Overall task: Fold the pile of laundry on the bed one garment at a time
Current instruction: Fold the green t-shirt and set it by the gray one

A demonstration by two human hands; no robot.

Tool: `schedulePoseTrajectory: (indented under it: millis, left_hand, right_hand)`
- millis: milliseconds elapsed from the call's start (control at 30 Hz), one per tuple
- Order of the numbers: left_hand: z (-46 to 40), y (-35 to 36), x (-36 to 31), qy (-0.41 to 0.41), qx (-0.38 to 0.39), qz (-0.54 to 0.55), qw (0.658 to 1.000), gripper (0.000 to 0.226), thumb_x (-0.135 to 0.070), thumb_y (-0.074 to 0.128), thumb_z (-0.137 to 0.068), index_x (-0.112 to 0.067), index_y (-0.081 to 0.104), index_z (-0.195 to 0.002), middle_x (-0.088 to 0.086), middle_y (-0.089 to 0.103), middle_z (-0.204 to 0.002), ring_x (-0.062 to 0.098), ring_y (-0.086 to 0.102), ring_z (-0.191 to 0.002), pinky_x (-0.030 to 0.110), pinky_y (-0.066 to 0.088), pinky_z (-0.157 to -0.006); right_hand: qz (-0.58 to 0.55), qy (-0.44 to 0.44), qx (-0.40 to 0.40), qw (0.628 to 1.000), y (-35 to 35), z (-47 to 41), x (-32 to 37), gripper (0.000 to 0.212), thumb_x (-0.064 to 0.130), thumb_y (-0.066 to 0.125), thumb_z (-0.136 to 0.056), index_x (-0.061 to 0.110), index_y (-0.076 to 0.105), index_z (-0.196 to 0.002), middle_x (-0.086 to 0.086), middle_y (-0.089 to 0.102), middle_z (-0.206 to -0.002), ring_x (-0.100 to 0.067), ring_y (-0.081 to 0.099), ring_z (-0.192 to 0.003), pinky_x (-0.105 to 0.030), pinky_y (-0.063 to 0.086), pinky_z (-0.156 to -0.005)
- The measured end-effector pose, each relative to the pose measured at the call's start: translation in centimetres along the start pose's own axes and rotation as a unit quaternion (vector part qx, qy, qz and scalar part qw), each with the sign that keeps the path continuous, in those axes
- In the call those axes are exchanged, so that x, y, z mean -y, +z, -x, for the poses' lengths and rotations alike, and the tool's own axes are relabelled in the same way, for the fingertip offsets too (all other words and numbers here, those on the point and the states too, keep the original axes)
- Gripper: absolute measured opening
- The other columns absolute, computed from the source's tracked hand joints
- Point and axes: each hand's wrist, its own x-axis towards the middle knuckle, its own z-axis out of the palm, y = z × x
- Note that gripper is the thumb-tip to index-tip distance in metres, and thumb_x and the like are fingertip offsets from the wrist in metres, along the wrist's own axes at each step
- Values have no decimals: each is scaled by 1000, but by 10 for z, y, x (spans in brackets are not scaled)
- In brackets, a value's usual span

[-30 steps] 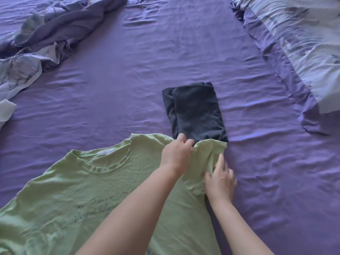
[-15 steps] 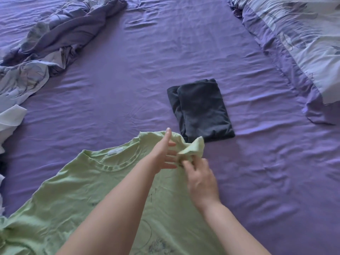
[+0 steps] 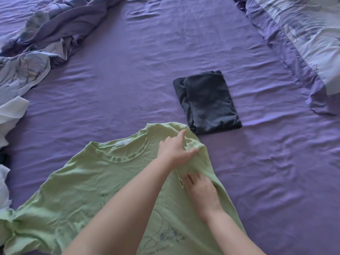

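Green T-shirt (image 3: 77, 190) flat under both open-fingered hands, left hand (image 3: 174, 150), right hand (image 3: 200, 192), folded dark garment (image 3: 207, 102) touching its far edge.

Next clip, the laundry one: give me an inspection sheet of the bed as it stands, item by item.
Surface: purple sheet, wrinkled.
Job's things: green T-shirt lying print side up, right sleeve folded in; dark garment folded, just beyond the shirt's shoulder.
Clutter: rumpled duvet at far left; white cloth at the left edge.
Hands: left hand flat on the folded sleeve; right hand on the shirt, fingers partly tucked under a fold.
Cables: nothing seen.
Surroundings: patterned bedding at far right.
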Motion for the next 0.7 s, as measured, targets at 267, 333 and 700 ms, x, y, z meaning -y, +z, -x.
schedulePoseTrajectory:
  millis: [267,333,700]
  left_hand:
    - [-15,7,-22,-76,36,211,974,87,-17,63,-80,-33,12,-149,5,56,-124,21,58,-102,29,47,-86]
    - [-16,6,-24,-77,-18,310,947,84,0,53,-80,-34,19,-149,4,52,-130,17,54,-101,17,43,-72]
    - [15,11,-2,193,-271,-118,936,39,-3,56,-72,-12,66,-109,11,60,-118,33,54,-116,44,45,-98]
  right_hand:
    - [-1,-18,-48,999,11,12,-7,36,1,88,-38,13,68,-66,-3,56,-60,-21,54,-52,-26,43,-48]
    - [-4,-32,-47,998,14,18,-10,34,3,87,-40,14,66,-63,-2,57,-61,-22,54,-53,-26,44,-48]
    - [4,7,77,997,14,27,-13,52,31,64,-69,15,66,-118,-12,56,-133,-29,51,-125,-57,36,-105]
